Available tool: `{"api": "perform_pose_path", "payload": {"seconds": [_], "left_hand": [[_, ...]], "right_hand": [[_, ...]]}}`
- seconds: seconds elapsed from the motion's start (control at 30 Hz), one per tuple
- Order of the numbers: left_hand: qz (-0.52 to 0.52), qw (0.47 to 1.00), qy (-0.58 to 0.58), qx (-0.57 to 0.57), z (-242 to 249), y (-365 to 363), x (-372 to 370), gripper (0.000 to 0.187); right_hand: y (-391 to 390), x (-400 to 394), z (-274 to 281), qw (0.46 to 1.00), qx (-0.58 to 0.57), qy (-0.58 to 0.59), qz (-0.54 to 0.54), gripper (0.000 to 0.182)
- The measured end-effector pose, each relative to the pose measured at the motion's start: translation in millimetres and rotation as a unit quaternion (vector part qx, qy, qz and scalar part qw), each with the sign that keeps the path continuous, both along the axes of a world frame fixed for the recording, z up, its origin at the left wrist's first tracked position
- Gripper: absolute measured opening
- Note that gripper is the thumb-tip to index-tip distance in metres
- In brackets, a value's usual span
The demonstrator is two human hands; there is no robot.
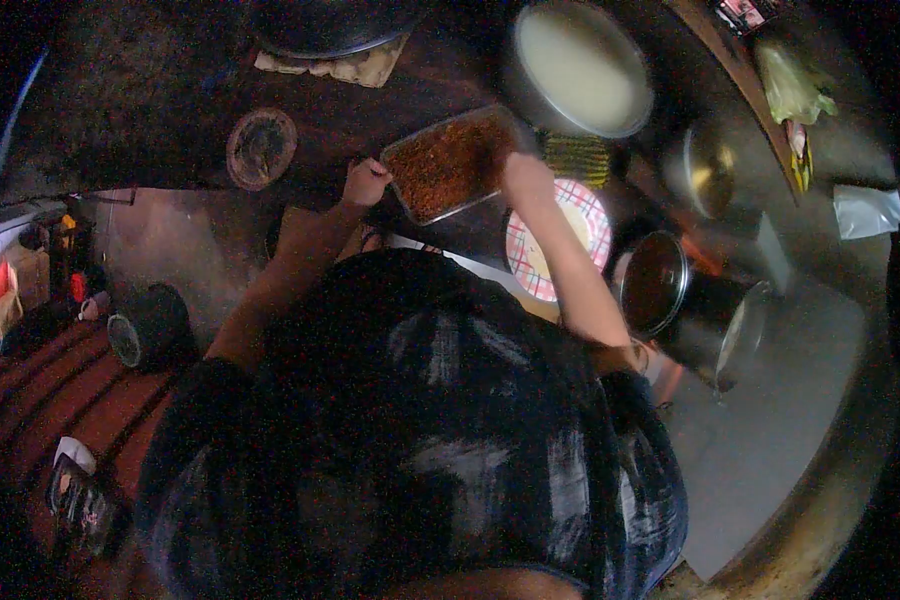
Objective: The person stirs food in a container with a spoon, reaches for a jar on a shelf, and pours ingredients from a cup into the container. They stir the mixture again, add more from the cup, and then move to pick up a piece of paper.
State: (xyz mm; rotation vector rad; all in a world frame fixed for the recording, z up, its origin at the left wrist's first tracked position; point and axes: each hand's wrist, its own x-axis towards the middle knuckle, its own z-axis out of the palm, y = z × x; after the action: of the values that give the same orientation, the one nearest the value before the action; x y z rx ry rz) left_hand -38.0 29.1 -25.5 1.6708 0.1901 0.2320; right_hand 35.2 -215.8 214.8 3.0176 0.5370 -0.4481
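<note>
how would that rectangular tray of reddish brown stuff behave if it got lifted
The tray would probably feel fairly heavy, as the filling spreads across most of it. That filling looks loose and crumbly, so it might slide or spill if tilted, with the top uncovered. Rolling seems unlikely, given the rectangular shape.

Reddish-brown food (pixel 445 165) — red-and-white checked plate rim (pixel 599 222), milky liquid (pixel 582 70), dark shirt (pixel 410 400)
</note>
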Motion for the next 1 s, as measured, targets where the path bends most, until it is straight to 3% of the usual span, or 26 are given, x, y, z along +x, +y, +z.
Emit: {"api": "perform_pose_path", "payload": {"seconds": [0.07,0.17,0.3,0.37,0.5,0.57,0.7,0.8,0.87,1.0], "left_hand": [[-0.006,0.965,0.177,0.195,78,-10,-4,0.013],[-0.037,0.969,0.204,0.133,45,1,-3,0.015],[-0.034,0.974,0.116,0.193,50,1,-6,0.016],[-0.026,0.984,0.122,0.13,50,0,-7,0.017],[-0.001,0.983,0.023,0.182,-18,11,-5,0.017],[-0.007,0.994,-0.058,0.09,-38,15,-8,0.016],[-0.007,0.998,-0.016,0.063,-30,14,-5,0.016],[-0.013,0.997,-0.073,0.024,-30,14,-5,0.017],[-0.007,0.996,-0.036,0.085,-32,12,-3,0.018],[0.007,0.975,0.064,0.214,25,5,-9,0.019]], "right_hand": [[1,6,-2,1.0,0.011,-0.016,-0.024,0.02],[1,14,-28,0.998,0.018,-0.04,-0.052,0.02],[10,3,-39,0.999,0.018,-0.015,-0.04,0.02],[10,-3,-32,0.999,0.013,-0.001,-0.029,0.02],[5,-11,-9,1.0,0.026,-0.011,-0.009,0.02],[4,-4,-8,0.999,0.023,-0.019,-0.027,0.021],[3,11,-35,0.996,0.028,-0.052,-0.068,0.021],[9,1,-49,0.993,0.044,-0.058,-0.089,0.022],[8,-3,-45,0.996,0.043,-0.043,-0.069,0.022],[4,-6,-28,0.999,0.031,-0.007,-0.038,0.021]]}}
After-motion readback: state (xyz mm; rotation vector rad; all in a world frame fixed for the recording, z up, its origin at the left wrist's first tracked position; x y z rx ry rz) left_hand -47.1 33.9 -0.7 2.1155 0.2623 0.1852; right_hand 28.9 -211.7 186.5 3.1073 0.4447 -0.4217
